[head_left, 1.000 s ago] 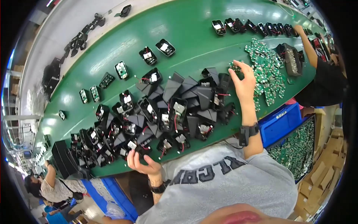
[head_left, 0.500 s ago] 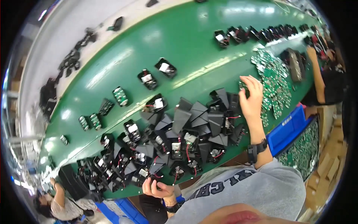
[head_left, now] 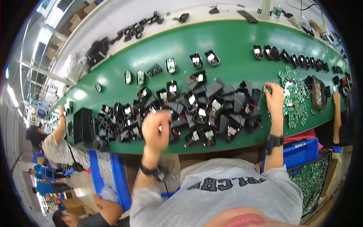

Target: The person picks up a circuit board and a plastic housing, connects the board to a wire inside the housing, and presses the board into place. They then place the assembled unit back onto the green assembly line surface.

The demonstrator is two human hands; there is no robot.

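My left hand (head_left: 155, 130) hovers over the near side of a heap of black plastic housings (head_left: 200, 113). Motion blurs its fingers, and I cannot make out anything in them. Many housings carry white-topped parts and red wires. My right hand (head_left: 276, 99) is beside the left edge of a pile of small green circuit boards (head_left: 294, 100). Its fingers are bent toward the thumb, and a green circuit board (head_left: 265, 92) shows at the fingertips, partly hidden. Dark wristbands circle both wrists.
Beyond the heap, housings and boards (head_left: 171, 66) stand spaced along the green table (head_left: 230, 41). A row of housings (head_left: 285, 56) lies at far right. A black box (head_left: 82, 125) stands left, a blue bin (head_left: 300, 151) right. Co-workers' arms (head_left: 336, 113) reach in at both sides.
The view has turned and levelled. My left hand has risen from the table's near edge to over the housings. My right hand stays beside the board pile, fingers still bent.
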